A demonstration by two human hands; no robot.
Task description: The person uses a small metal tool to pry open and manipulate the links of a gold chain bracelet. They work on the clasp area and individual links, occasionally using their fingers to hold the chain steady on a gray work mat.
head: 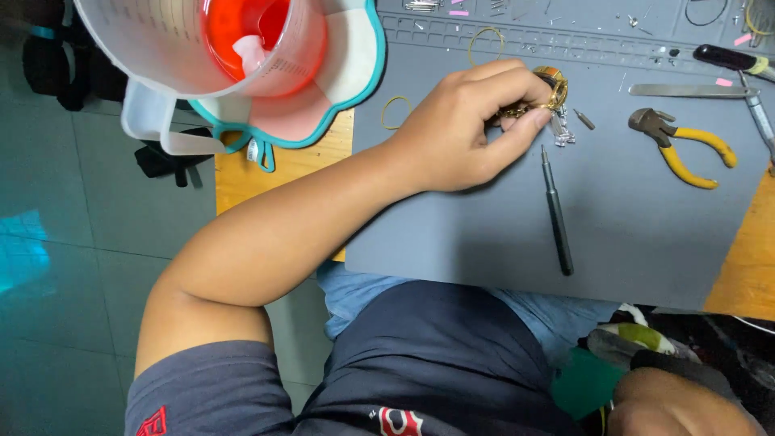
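Head cam, looking down: left hand (pixel 464 129) is pinched shut around a gold watch (pixel 551 87), thumb and fingers closed on it, sitting on the grey work mat (pixel 646 210) near the top middle. A slim dark screwdriver (pixel 557 211) lies just below the hand, yellow-handled pliers (pixel 682 145) off to the side. A clear measuring jug (pixel 202 56) with red liquid is top corner. Right hand (pixel 678 404) is down by the lap; can't tell its grip.
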